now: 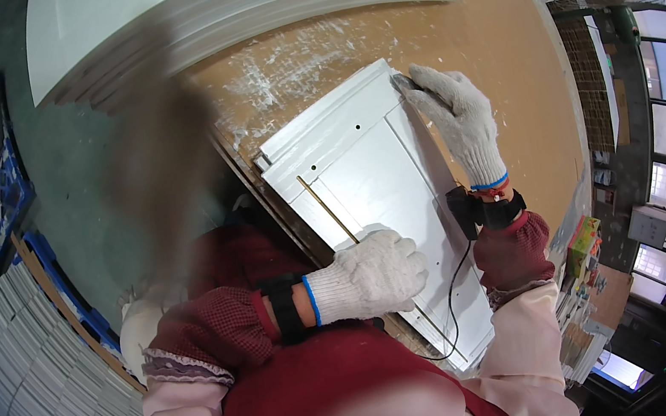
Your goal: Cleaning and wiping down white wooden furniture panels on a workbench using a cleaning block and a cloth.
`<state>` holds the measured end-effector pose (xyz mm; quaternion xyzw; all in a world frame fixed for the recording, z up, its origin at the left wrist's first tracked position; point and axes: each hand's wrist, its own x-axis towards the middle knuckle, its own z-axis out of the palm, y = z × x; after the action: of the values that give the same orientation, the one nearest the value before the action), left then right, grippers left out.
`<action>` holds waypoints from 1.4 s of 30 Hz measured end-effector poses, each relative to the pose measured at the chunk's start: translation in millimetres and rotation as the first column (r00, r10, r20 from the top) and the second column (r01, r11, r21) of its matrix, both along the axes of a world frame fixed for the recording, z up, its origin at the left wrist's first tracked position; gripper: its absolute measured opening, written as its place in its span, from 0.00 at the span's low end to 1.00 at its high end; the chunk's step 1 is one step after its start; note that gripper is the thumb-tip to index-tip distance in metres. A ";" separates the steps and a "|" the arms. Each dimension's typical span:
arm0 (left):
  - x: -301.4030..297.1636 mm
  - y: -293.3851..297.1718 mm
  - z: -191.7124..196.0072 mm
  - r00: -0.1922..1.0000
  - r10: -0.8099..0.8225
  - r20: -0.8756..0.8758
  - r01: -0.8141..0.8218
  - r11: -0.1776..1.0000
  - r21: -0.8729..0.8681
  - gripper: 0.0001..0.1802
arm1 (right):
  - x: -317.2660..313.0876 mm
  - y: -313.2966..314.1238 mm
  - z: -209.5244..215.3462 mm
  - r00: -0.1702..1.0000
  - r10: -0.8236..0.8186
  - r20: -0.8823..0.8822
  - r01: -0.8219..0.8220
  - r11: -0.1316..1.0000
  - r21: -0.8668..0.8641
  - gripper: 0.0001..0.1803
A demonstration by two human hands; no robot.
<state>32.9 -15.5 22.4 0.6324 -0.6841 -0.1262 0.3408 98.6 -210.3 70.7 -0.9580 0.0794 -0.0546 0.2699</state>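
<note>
My left hand, in a white knit glove with a blue cuff, is closed over the near part of a white panel. Out of its fist sticks a thin brass-coloured rod, slanting up across the panel. My right hand, gloved alike, is at the panel's far right corner with its fingers bent together. A small grey piece shows at its fingertips; I cannot make out what it is. The panel has raised strips and small dark holes, and lies slanted on another white board.
Beneath is a brown worktable with white smears. White panels are stacked at its far side. A black cable runs from my right wrist over the panel. A large brown blur covers part of the left. More stacked boards stand lower left.
</note>
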 end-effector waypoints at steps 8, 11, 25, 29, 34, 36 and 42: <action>2.4 2.1 2.4 1.000 0.006 0.005 -0.006 1.000 0.001 0.15 | -2.8 -0.8 -0.8 0.999 -0.008 -0.051 0.006 0.999 -0.053 0.16; 2.9 1.5 4.4 1.000 -0.014 -0.002 0.014 0.999 0.029 0.16 | -1.9 2.6 2.0 0.999 -0.049 -0.013 0.049 0.999 -0.021 0.17; 1.7 1.2 3.4 1.000 -0.008 -0.001 0.008 1.000 0.011 0.17 | -2.8 9.2 -0.9 0.999 -0.036 -0.014 0.034 0.993 -0.114 0.17; 1.4 1.2 2.7 1.000 -0.007 -0.002 0.007 1.000 0.005 0.17 | -4.5 5.9 -4.9 1.000 -0.006 -0.015 0.003 0.985 -0.173 0.17; 0.4 1.6 0.3 1.000 0.003 -0.011 -0.003 1.000 -0.017 0.18 | -5.8 9.0 -2.7 1.000 -0.002 -0.003 0.001 0.988 -0.155 0.17; 0.1 1.2 0.9 1.000 -0.004 0.002 0.004 1.000 0.007 0.18 | -5.8 11.6 -3.0 1.000 -0.016 0.004 0.017 0.989 -0.144 0.17; 1.1 1.5 3.1 1.000 -0.007 -0.009 0.007 1.000 0.017 0.17 | -10.0 10.2 -1.1 0.999 -0.049 -0.021 0.046 0.986 -0.158 0.16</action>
<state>34.0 -14.0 25.5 0.6323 -0.6837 -0.1359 0.3379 88.6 -200.1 69.6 -0.9749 0.1010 -0.0553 0.1908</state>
